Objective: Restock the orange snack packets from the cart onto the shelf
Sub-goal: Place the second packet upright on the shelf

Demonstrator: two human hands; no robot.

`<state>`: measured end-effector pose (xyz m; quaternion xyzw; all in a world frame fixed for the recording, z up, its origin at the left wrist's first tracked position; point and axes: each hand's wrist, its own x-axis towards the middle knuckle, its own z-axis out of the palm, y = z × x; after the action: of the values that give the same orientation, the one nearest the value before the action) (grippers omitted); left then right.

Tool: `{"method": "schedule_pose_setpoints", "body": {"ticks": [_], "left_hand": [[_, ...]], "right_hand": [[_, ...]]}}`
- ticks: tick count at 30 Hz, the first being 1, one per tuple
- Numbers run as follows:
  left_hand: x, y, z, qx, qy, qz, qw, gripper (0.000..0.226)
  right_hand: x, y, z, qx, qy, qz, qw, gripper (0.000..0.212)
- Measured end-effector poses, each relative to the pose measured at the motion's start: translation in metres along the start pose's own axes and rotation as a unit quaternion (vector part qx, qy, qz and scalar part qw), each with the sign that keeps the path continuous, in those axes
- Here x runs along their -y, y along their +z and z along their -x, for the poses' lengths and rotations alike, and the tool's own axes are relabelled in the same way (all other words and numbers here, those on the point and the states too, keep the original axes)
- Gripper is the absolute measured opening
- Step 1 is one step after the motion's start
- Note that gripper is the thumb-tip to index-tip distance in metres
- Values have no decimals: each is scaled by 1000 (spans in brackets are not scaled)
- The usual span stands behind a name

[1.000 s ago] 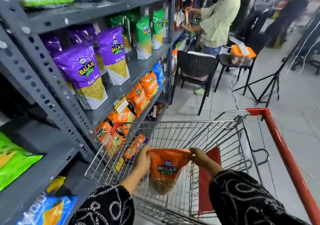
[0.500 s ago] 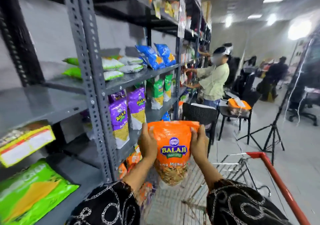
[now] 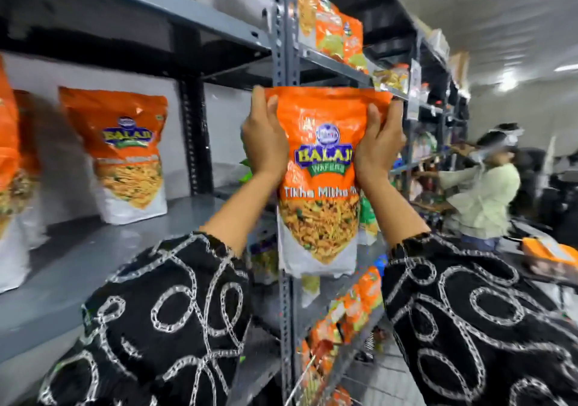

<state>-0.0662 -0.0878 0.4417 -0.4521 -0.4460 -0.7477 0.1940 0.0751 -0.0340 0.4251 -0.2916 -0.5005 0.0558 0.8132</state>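
Between both hands [image 3: 322, 143], upright orange packet [image 3: 319, 193], before shelf post [image 3: 283, 46]

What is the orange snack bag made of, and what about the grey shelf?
The orange snack bag, held by the left hand and the right hand, looks like thin glossy plastic film: it crinkles and shines at the top. The grey shelf looks like painted metal: smooth, matte, with a punched-hole post.
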Motion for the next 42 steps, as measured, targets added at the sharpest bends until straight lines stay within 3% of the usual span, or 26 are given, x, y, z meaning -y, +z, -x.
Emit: {"method": "schedule_pose_setpoints", "body": {"ticks": [6, 12, 20, 25, 28, 31, 34, 38, 40, 42], "left_hand": [[23, -39, -86, -72, 79, -72, 992, 32], [82, -66, -131, -71, 81, -178, 978, 41], [135, -66, -141, -84, 30, -276, 957, 38], [149, -70, -147, -83, 12, -269, 960, 44], [149, -87, -145, -76, 10, -315, 946, 58], [139, -112, -136, -52, 114, -337, 933, 72], [116, -147, -123, -30, 205, -377, 903, 76], [96, -218, -112, -67, 235, -442, 863, 78], [93, -258, -100, -117, 204, -458, 857, 80], [95, -290, -83, -184, 123, -461, 860, 80]], "right_hand": [[35, 103, -7, 16, -32, -93, 995, 29], [34, 178, 31, 74, 16, -145, 987, 28], [-2, 240, 53, 145, 43, -141, 978, 30], [-13, 255, 54, 152, 47, -139, 977, 28], [-7, 254, 56, 131, -9, -117, 984, 41], [13, 246, 64, 87, -81, -65, 991, 52], [43, 240, 82, 85, -83, -50, 992, 57], [94, 237, 128, 129, -58, -127, 982, 61], [119, 233, 169, 193, -40, -176, 964, 62], [137, 227, 218, 283, 27, -222, 933, 63]]}}
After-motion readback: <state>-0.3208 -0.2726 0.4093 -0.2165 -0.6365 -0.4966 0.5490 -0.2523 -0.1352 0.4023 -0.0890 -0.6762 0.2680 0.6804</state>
